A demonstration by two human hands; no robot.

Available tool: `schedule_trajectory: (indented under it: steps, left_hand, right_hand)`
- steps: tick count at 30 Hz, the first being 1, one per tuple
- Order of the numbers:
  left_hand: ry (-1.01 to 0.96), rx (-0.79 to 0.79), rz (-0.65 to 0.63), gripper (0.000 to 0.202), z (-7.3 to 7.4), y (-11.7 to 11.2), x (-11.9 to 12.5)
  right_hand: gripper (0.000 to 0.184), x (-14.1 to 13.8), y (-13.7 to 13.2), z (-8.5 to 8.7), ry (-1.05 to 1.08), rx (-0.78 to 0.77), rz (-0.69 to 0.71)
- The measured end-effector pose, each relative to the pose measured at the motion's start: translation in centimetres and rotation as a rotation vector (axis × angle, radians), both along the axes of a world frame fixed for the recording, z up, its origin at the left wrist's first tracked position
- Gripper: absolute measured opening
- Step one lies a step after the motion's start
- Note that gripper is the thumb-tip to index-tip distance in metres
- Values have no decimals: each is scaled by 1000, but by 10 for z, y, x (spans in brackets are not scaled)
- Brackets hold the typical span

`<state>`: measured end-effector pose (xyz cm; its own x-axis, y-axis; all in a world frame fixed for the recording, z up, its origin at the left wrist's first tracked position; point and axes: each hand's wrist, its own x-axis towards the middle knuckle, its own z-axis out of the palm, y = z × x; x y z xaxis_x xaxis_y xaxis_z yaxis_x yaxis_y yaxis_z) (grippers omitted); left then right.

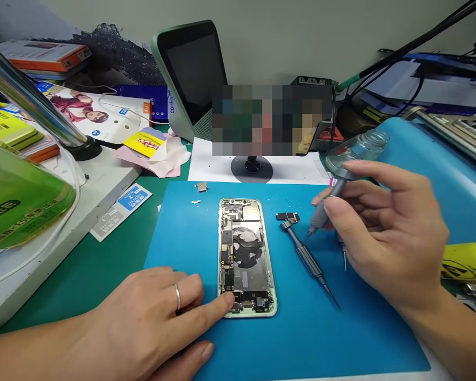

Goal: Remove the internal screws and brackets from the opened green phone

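On a blue mat (182, 233) lies an opened phone frame (257, 270), its circuit boards and a round dark patch exposed. The outstretched index fingertip of my left hand (150, 317) rests on its lower left corner; the other fingers are loosely bent and hold nothing. My right hand (392, 233) is closed around a grey screwdriver (320, 216), tip pointing down over the mat, right of the phone. Below that tip lies a second grey screwdriver (310, 260). A small black phone part (287, 216) sits by its head. Another thin metal tip (345, 256) shows beneath my right hand.
Tiny metal parts (202, 187) lie beyond the phone. A glass jar (359, 151) stands behind my right hand. At the back are a tablet-like screen (194, 69) and a blurred display on a round black base (252, 168). A green liquid container (24, 196) stands left.
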<state>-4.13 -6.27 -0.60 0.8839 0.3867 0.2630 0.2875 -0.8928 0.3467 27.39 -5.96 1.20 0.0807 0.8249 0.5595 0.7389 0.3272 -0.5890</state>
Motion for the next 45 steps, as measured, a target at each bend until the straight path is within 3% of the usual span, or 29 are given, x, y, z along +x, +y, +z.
schedule_trajectory:
  steps: [5,9,10,16,21,25,30,34,42,45]
  left_hand:
    - [-134,61,28,36,-16,-2,1]
    - [-72,45,59,34,-23,-4,0]
    - [-150,64,43,36,-25,-4,0]
    - [-116,65,47,38,-27,-4,-3]
    - [-136,38,53,38,-27,-5,-2]
    - [-137,42,48,38,-24,-6,0]
    - [-65,19,15,33,-8,-1,3]
    - [-5,-26,-27,35,0,0,-1]
    - [13,-43,-38,39,-3,0,-5]
    - [-2,-24,-26,38,-4,0,-2]
  right_hand:
    - [37,0,7,-1,178,57,-30]
    - [44,6,15,-7,362,-79,-29]
    - [45,7,16,-9,395,-107,-26]
    - [49,10,16,-11,418,-108,-13]
    - [41,16,14,-2,162,-137,-27]
    - [30,29,18,3,-137,-326,-32]
    - [33,43,26,5,-398,-515,-77]
    - [35,43,28,8,-532,-589,-140]
    - [38,38,27,8,-712,-759,-194]
    - [43,40,27,8,-726,-747,-193]
